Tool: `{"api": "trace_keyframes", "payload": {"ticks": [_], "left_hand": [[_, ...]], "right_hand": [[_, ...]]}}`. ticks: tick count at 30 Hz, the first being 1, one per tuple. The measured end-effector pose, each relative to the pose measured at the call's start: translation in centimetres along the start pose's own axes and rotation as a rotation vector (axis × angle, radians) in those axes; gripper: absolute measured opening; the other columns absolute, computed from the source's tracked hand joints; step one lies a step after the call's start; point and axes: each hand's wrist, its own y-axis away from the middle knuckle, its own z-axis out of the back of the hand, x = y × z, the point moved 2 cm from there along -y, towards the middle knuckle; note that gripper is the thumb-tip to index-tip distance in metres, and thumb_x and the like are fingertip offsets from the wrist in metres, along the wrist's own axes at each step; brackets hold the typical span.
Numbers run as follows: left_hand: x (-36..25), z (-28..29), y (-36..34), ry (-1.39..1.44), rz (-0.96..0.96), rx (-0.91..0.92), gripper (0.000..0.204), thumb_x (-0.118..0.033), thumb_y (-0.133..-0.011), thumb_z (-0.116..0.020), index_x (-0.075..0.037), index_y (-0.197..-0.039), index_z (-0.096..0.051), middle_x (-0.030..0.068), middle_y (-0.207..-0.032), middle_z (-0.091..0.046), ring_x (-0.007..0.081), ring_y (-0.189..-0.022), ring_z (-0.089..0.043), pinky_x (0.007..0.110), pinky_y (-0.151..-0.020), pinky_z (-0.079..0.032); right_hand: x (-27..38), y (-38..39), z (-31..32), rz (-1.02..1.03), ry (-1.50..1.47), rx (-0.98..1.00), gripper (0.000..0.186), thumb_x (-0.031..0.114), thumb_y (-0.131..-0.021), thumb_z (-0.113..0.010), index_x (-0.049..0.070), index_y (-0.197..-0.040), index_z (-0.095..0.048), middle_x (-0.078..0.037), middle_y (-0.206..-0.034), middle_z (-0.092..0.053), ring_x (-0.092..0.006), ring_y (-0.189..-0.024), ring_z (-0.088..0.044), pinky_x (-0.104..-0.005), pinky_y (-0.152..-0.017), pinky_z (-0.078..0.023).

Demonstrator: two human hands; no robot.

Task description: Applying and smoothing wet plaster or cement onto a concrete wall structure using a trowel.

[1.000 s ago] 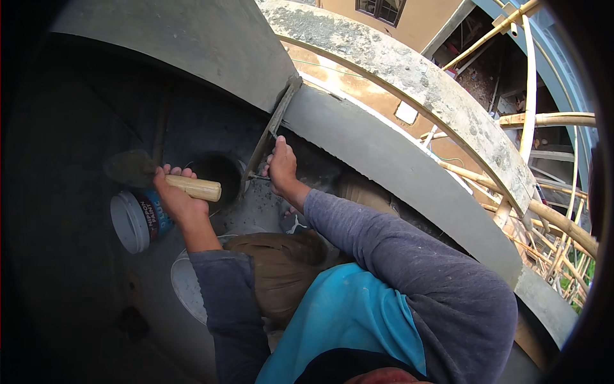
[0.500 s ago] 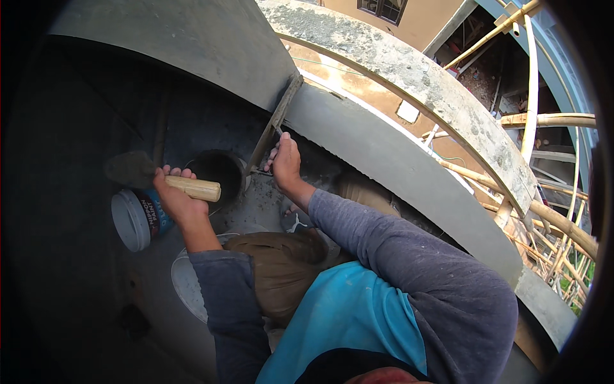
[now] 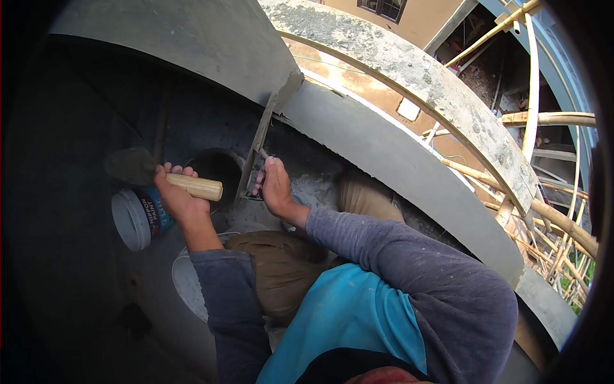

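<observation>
My left hand [image 3: 182, 198] is closed round the wooden handle of a trowel [image 3: 199, 187], whose dark pointed blade reaches out to the left over a paint bucket. Further right, my right hand [image 3: 276, 185] grips a long, narrow plastering float [image 3: 257, 137], seen nearly edge-on. Its upper end is beside the inner edge of the grey plastered wall [image 3: 396, 173], near a corner; I cannot tell whether they touch. Fingers and wrist hide part of the float's handle. A dark round bucket [image 3: 220, 168] stands between the two hands, partly behind the trowel handle.
A white-and-blue paint bucket [image 3: 132, 221] lies tilted at the left. Another pale bucket [image 3: 188, 288] stands beside my left forearm. Taller grey wall [image 3: 185, 38] rises at the upper left. Beyond the parapet are a curved concrete beam [image 3: 409, 70] and bamboo scaffolding [image 3: 531, 96].
My right hand and the float have moved down toward me, and the float's upper end has dropped from the wall's top corner. My left hand with the trowel has barely moved.
</observation>
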Motion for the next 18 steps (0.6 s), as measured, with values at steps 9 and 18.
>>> {"api": "trace_keyframes", "payload": {"ticks": [9, 18], "left_hand": [[0.1, 0.3, -0.3, 0.035, 0.0, 0.023, 0.03, -0.036, -0.093, -0.058, -0.009, -0.106, -0.056, 0.0033, -0.091, -0.055, 0.0185, -0.077, -0.056, 0.034, -0.073, -0.046], [-0.6, -0.4, 0.5, 0.094, 0.058, -0.021, 0.025, -0.035, -0.092, -0.061, -0.012, -0.099, -0.056, 0.0002, -0.083, -0.052, 0.0155, -0.071, -0.052, 0.033, -0.069, -0.043]], "right_hand": [[0.9, -5.1, 1.7, -0.096, -0.15, -0.131, 0.044, 0.049, -0.103, -0.037, 0.007, -0.092, -0.043, -0.006, -0.07, -0.047, -0.0159, -0.056, -0.048, -0.0319, -0.049, -0.048], [6.2, 1.5, 3.8, -0.017, 0.057, -0.1, 0.032, 0.034, -0.103, -0.048, 0.003, -0.104, -0.042, -0.009, -0.079, -0.058, -0.0145, -0.059, -0.056, -0.0303, -0.051, -0.052]]}}
